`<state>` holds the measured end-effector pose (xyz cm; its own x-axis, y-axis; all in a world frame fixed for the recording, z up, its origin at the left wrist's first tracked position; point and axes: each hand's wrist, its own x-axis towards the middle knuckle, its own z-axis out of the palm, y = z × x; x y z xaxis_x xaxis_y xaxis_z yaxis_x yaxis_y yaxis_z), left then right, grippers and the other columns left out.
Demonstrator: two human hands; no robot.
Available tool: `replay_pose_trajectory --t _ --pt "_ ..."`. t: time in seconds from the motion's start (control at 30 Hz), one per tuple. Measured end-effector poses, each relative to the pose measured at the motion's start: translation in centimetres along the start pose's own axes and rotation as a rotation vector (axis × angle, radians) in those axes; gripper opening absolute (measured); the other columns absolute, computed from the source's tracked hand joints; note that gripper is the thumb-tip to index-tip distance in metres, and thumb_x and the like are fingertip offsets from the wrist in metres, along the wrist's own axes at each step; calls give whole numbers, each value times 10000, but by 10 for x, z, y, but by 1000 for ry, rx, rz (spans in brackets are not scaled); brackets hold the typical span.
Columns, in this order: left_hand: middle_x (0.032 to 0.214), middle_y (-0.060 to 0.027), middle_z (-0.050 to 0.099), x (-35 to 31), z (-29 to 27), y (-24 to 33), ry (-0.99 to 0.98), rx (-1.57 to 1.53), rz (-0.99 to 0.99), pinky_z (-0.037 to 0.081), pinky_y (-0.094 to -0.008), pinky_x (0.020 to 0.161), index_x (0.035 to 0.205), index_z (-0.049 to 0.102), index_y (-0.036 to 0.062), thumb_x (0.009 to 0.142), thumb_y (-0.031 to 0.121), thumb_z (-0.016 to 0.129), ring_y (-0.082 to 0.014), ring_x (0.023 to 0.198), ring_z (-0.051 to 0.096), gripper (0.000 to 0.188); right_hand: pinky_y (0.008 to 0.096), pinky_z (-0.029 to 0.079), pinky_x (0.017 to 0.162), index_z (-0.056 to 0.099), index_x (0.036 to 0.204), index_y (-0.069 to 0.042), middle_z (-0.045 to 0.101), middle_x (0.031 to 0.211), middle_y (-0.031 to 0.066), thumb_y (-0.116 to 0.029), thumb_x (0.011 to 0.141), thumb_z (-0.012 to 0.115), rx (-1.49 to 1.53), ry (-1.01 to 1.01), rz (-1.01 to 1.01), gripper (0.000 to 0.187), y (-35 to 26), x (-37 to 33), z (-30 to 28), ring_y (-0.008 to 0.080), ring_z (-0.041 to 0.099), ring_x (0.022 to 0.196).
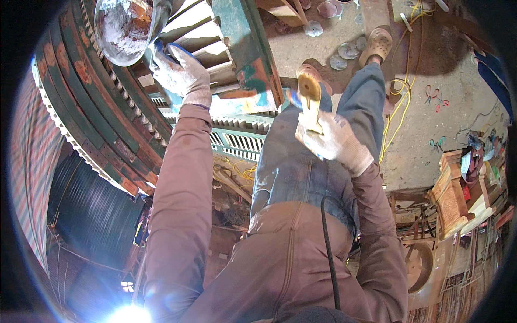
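Note:
My left hand [180, 72], in a white work glove with blue-coated fingers, grips the near right side of a round, clear-walled bowl [125, 32]. Whitish and rusty-brown stuff coats the inside of the bowl. In front of my thighs, my right hand [335, 139], gloved the same way, is closed round a flat, pale wooden-handled tool [310, 94]. Its rounded end, with a dark hole, points away from me; the other end is hidden in my grip, so its exact kind does not show. Beneath the bowl stands a slatted wooden frame [253, 70] with worn green paint.
Long curved dark-green mouldings [91, 102] with rust-coloured patches fill the left. A yellow cord [401, 102] and several crumpled clear discs [347, 51] lie on the floor near my feet. Wooden pieces [452, 188] stand at the right. A bright lamp [129, 314] glares at the lower left.

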<state>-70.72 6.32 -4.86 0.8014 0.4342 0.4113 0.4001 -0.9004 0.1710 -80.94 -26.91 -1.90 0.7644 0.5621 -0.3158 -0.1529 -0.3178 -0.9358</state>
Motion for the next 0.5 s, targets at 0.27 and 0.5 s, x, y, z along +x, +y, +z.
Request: replay_pose_trajectory --t 0.27,0.5 --pt "1198 -263 586 -1 3 -2 1 -38 -23 428 -504 953 1310 551 8 998 353 518 -446 1094 556 466 434 530 623 439 1484 -136 665 815 125 -127 831 602 -535 -58 -58 672 -27 41 -8 297 680 697" --pt "1217 -239 595 -1 8 -5 42 -42 31 426 -504 958 1284 569 0 998 355 529 -432 1100 553 458 392 525 570 501 1430 -122 624 786 83 -143 851 567 -692 -313 67 582 -45 9 -4 265 662 657"
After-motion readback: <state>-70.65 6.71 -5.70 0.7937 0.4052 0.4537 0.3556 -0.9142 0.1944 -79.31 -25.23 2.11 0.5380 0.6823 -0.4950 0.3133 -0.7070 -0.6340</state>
